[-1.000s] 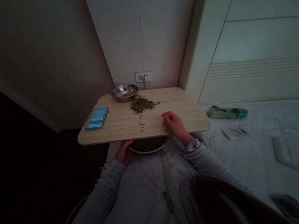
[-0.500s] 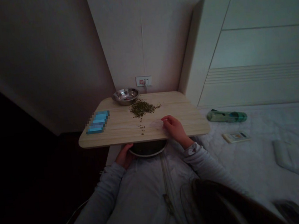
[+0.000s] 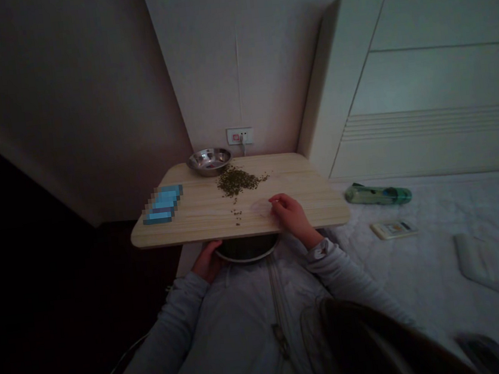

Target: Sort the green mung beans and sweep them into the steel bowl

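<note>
My right hand (image 3: 292, 213) rests near the front edge of a pale wooden board table (image 3: 302, 172). Its thumb and fingers pinch a clear, round, thin plastic piece (image 3: 259, 207) that lies over the board and is faint to see. Beyond it sits a heap of small green-brown grains (image 3: 237, 181), with a short trail of loose ones leading toward me. Below the table edge my left hand (image 3: 208, 262) grips the left side of a dark bowl with a pale rim (image 3: 249, 260) in my lap; the table hides the fingertips and much of the bowl.
A steel bowl (image 3: 209, 163) stands at the back left of the table, and a blurred-out phone-like screen (image 3: 164, 204) lies at its left. On the bed to the right are a green bottle-shaped item (image 3: 379, 194), a pale phone-like object (image 3: 394, 229) and a white case (image 3: 476, 257).
</note>
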{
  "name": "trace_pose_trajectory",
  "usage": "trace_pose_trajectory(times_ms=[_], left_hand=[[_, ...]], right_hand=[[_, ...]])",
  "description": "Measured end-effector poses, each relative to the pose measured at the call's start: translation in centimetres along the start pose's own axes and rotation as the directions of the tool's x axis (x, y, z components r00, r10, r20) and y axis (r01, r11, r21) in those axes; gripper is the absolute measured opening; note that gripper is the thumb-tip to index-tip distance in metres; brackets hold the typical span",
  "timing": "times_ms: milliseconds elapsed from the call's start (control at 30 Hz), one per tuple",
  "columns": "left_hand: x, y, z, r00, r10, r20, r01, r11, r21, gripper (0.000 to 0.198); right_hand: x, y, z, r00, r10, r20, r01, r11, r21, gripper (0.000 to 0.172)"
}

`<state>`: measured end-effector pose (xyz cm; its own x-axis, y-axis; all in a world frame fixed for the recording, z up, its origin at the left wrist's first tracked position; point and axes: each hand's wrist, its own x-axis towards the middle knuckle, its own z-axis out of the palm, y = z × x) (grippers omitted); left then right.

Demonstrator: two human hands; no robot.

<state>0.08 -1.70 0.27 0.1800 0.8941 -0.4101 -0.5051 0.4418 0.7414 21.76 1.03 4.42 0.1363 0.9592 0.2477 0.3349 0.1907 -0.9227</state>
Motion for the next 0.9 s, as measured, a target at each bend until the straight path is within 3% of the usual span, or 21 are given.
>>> trace_pose_trajectory(times_ms=[333, 600, 900], left_hand=[[0.24, -0.14, -0.23, 1.0, 0.006, 0.027, -0.006, 1.0, -0.005, 0.015], [0.08, 0.02, -0.12, 0.999, 0.006, -0.033, -0.005, 1.0, 0.01, 0.015], [-0.06, 0.06, -0.02, 1.0, 0.001, -0.002, -0.001, 1.0, 0.015, 0.013]], right_hand=[[0.26, 0.16, 0.01, 1.0, 0.014, -0.019, -0.013, 0.998, 0.07, 0.022], [0.52, 0.51, -0.02, 1.0, 0.013, -0.007, -0.012, 0.986, 0.166, 0.032], [0.4, 0.46, -0.05, 1.0, -0.004, 0.021, 0.001, 0.988, 0.155, 0.034]])
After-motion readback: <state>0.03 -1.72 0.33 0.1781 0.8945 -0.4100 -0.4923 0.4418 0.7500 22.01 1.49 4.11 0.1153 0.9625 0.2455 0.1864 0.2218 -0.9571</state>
